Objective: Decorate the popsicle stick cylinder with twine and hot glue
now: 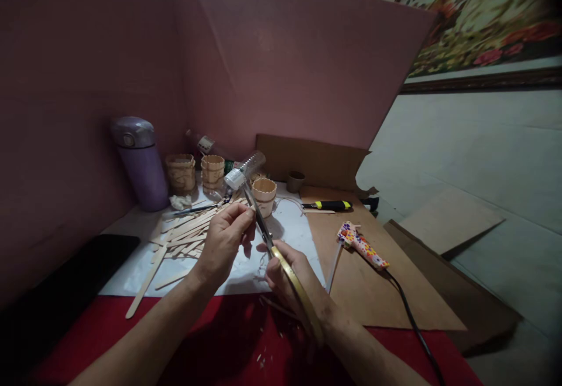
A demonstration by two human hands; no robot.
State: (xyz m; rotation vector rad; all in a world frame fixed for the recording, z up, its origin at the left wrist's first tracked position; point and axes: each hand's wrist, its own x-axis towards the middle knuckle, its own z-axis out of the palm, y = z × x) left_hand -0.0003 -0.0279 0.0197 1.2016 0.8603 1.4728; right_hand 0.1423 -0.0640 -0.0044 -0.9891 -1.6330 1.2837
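My right hand (287,275) is closed round the gold handles of a pair of scissors (274,245), whose blades point up and away toward the left. My left hand (226,239) pinches something small at the blades with thumb and fingers; I cannot make out what it is. Both hands hover over a white sheet (290,222). A pile of wooden craft sticks (187,234) lies just left of my left hand. A small stick-built cup (264,194) stands right behind the scissor tips.
A purple flask (140,163), two more stick cups (195,172) and a clear bottle (243,170) stand at the back. A spotted glue gun (362,245) with black cord and a black-yellow utility knife (327,205) lie on brown cardboard (373,292) to the right. Red cloth (219,345) covers the front.
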